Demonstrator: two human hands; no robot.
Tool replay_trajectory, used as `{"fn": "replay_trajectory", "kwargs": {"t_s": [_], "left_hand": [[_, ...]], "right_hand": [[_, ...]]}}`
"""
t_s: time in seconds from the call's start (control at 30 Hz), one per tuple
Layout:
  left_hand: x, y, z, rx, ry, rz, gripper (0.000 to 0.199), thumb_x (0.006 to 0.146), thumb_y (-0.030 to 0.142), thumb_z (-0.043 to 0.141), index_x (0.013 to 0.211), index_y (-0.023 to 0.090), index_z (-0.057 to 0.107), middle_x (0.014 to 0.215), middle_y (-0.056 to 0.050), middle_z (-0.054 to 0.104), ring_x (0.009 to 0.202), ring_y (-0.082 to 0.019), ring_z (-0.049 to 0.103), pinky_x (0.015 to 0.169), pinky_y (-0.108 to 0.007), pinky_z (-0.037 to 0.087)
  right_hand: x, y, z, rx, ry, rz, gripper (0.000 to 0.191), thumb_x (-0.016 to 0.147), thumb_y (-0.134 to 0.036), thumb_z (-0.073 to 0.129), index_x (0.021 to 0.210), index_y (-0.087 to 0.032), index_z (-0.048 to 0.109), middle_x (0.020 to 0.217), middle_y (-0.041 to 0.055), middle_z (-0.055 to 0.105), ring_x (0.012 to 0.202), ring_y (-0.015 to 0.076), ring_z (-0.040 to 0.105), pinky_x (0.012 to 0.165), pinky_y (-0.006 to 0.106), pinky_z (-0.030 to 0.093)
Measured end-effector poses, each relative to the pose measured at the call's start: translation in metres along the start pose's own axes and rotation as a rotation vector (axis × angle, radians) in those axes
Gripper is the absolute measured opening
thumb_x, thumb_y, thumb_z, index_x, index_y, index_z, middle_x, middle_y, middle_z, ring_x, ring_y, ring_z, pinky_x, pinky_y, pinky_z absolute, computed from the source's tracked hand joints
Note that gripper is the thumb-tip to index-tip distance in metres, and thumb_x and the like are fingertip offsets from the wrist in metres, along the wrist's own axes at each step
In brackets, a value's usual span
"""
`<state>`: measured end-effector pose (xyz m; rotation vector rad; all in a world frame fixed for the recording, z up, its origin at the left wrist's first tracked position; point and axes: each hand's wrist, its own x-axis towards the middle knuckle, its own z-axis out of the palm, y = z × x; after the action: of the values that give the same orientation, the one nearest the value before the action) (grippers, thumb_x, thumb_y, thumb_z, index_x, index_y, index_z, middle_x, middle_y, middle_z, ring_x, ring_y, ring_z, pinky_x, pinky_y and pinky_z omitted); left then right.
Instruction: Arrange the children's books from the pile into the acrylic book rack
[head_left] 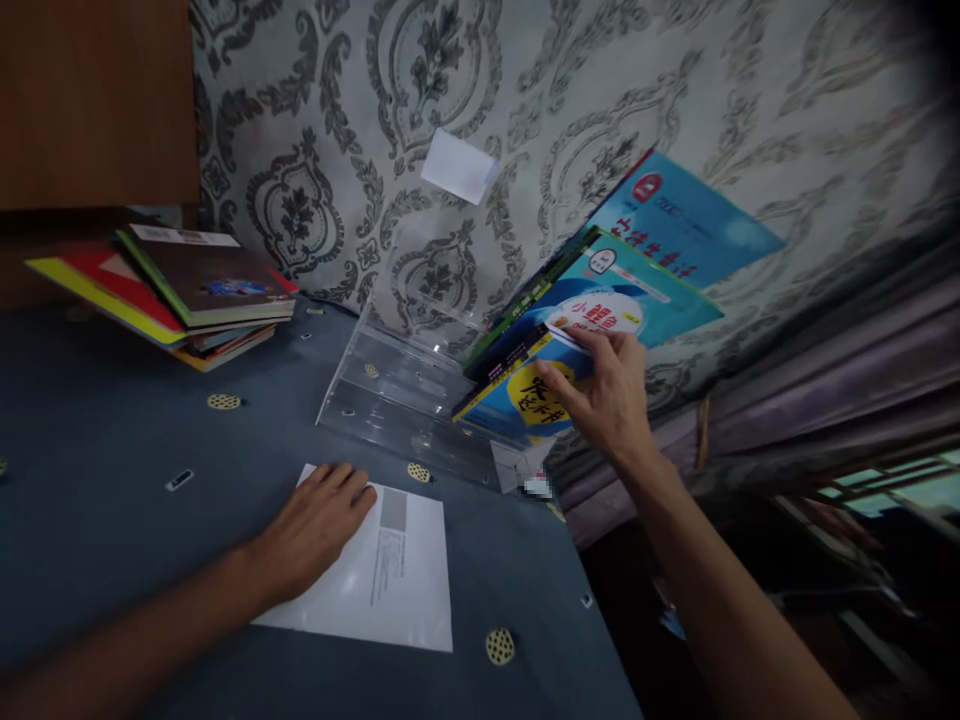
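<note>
My right hand [611,395] pinches the top edge of a blue book with a yellow patch [525,395], thumb on its cover and fingers over its top. That book stands tilted in the front of a clear acrylic rack [397,400]. Behind it in the rack lean a teal-and-blue book [645,285] and a taller light-blue book [690,225]. My left hand [326,520] lies palm down, fingers loosely spread, on a white-covered book [409,610] flat on the table; its grey block and small print show.
At the back left a stack of books [217,285] lies unevenly near a wooden cabinet [97,100]. A white card [459,166] shows against the patterned wall. The blue tablecloth [135,540] ends at the right, beside a purple-grey curtain [825,385].
</note>
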<state>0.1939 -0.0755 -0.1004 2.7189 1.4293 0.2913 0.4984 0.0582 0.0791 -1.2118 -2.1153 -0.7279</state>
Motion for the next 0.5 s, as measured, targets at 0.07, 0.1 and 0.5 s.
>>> {"fn": "replay_trajectory", "kwargs": {"t_s": [0.07,0.1,0.5], "left_hand": [[0.000,0.000,0.003,0.000,0.005,-0.010,0.046,0.084,-0.005,0.037,0.117,0.018,0.058,0.122,-0.008,0.064,0.109,-0.025,0.056,0.097,-0.041,0.043],[0.001,0.000,0.004,0.002,0.009,-0.013,0.045,0.084,-0.005,0.037,0.117,0.018,0.058,0.122,-0.009,0.064,0.109,-0.026,0.057,0.097,-0.041,0.044],[0.000,-0.002,0.006,0.034,0.007,0.004,0.051,0.084,-0.005,0.035,0.124,0.017,0.058,0.129,-0.010,0.064,0.116,-0.027,0.058,0.100,-0.044,0.046]], "right_hand": [[0.003,0.004,0.001,0.006,-0.010,-0.008,0.065,0.088,-0.071,0.053,0.127,-0.019,0.061,0.111,0.0139,0.059,0.105,0.0333,0.054,0.090,0.049,0.046],[0.005,0.006,0.001,0.005,-0.013,-0.010,0.064,0.088,-0.071,0.053,0.125,-0.019,0.062,0.109,0.0135,0.059,0.103,0.0330,0.054,0.089,0.049,0.046],[0.002,-0.016,0.003,-0.005,0.119,-0.071,0.047,0.095,-0.056,0.056,0.129,-0.024,0.061,0.119,0.0128,0.060,0.109,0.0300,0.056,0.094,0.049,0.047]]}}
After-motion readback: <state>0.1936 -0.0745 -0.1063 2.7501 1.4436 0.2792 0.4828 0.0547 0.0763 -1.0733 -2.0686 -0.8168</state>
